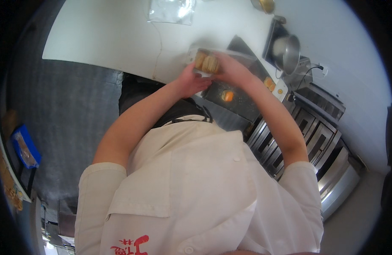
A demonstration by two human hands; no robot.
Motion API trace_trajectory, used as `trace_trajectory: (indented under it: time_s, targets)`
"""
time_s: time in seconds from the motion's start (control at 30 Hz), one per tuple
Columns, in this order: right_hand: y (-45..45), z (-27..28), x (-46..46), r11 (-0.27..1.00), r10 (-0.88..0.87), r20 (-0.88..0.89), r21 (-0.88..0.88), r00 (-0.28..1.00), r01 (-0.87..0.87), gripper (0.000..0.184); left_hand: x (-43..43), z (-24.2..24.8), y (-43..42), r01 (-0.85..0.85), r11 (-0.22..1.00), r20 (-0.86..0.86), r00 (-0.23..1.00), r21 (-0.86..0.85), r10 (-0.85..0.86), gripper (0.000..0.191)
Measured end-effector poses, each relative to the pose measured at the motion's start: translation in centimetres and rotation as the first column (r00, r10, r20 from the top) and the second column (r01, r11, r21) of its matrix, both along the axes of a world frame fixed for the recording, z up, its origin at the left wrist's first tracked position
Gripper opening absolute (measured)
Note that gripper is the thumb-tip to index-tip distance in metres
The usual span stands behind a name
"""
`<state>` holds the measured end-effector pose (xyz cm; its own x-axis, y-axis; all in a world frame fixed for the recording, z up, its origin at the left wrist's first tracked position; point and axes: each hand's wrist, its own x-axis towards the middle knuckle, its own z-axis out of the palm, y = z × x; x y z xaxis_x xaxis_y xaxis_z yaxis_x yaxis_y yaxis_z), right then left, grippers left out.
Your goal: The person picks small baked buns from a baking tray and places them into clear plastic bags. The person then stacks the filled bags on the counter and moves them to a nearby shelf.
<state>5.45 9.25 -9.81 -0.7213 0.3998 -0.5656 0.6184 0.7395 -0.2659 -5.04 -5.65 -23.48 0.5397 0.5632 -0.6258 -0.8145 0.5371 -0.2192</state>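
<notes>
My left hand [191, 82] and my right hand [229, 68] meet at a small clear plastic package with round golden-brown pastries [210, 64] in it, one hand on either side. The package is held above the near edge of a white worktable [103, 38]. Below and right of the hands lies a dark baking tray [240, 106] with a single orange-brown pastry [227, 96] and crumbs on it. More pastries [269, 83] are near the tray's right side, partly behind my right forearm.
A clear plastic bag [172, 11] lies at the table's far side. Along the wall stand a steel bowl [291, 54], a gold-coloured bowl [266, 5] and a device with a cord. Steel deck ovens [314, 137] are at the right. A blue box [26, 146] is at far left.
</notes>
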Motion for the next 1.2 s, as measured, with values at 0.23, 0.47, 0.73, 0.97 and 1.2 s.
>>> trace_trajectory:
  time_s: [0.23, 0.47, 0.73, 0.97, 1.2]
  targets:
    - [0.1, -1.3, 0.1, 0.997, 0.028, 0.024, -0.075, 0.999, -0.027, 0.063, 0.0, 1.3, 0.7, -0.139, 0.964, -0.058, 0.986, 0.225, 0.156, 0.082]
    - [-0.8, -0.1, -0.6, 0.998, -0.028, 0.093, -0.047, 0.995, 0.032, 0.074, 0.4, 1.9, 0.5, -0.046, 0.995, -0.099, 0.994, 0.084, 0.055, 0.095]
    - [-2.5, 15.5, 4.1, 0.979, -0.166, -0.272, 0.070, 0.948, 0.191, 0.050, -2.2, 0.9, -2.1, 0.114, 0.993, -0.191, 0.974, -0.035, -0.119, 0.092]
    - [-4.3, 7.3, 19.5, 0.781, -0.562, -0.223, 0.175, 0.796, 0.600, 0.065, -6.1, 5.6, -5.2, 0.451, 0.890, -0.776, 0.584, 0.066, -0.239, 0.055]
    - [-10.9, -8.7, 25.3, 0.839, -0.519, -0.081, 0.142, 0.851, 0.525, 0.079, -5.5, 11.7, -5.2, 0.764, 0.622, -0.954, 0.287, 0.171, -0.091, 0.019]
